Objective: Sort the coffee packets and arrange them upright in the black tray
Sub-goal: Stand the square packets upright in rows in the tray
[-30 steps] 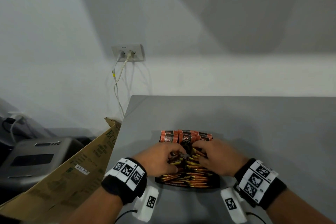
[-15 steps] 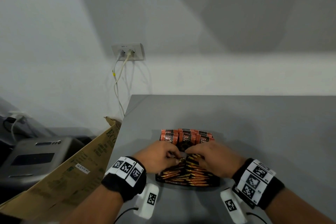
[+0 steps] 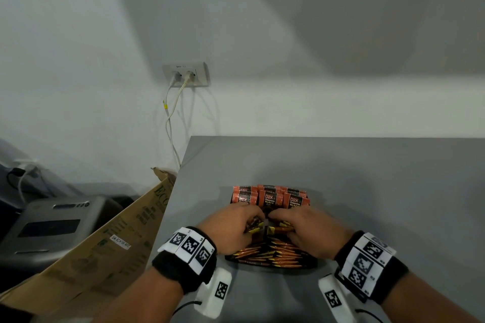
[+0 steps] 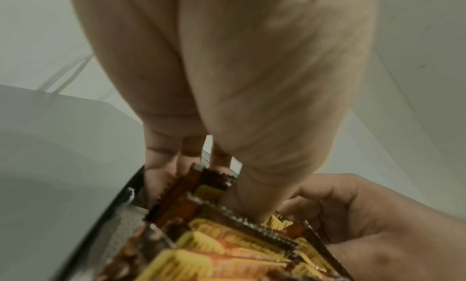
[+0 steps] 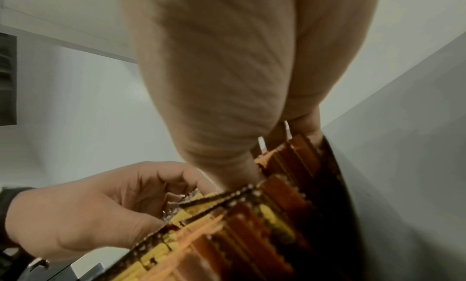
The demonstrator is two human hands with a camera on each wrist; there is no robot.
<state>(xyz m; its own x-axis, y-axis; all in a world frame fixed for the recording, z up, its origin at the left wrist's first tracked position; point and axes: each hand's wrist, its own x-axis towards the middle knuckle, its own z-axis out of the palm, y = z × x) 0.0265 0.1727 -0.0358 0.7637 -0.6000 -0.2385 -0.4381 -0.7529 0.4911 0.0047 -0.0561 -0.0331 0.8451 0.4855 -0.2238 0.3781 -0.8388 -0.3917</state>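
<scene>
A black tray [image 3: 311, 265] sits on the grey table, full of orange-and-black coffee packets. Rows of upright packets [image 3: 270, 198] fill its far end. Leaning packets [image 3: 273, 254] with yellow ends fill its near end. My left hand [image 3: 252, 223] and right hand [image 3: 282, 221] meet in the tray's middle, each with curled fingers gripping a bunch of packets. In the left wrist view my left fingers [image 4: 161, 173] hold packets [image 4: 191, 197] against the tray rim [image 4: 105, 215]. The right wrist view shows my right thumb [image 5: 232, 165] pressed on packets [image 5: 277, 201].
The grey table [image 3: 367, 178] stretches away behind and to the right of the tray. Its left edge borders an open cardboard box [image 3: 105, 244] and a grey machine [image 3: 49, 228] on the floor. Cables hang from a wall socket [image 3: 186, 75].
Both hands have edged a little toward the far end of the tray and drawn closer together, taking the gripped packets with them toward the upright rows.
</scene>
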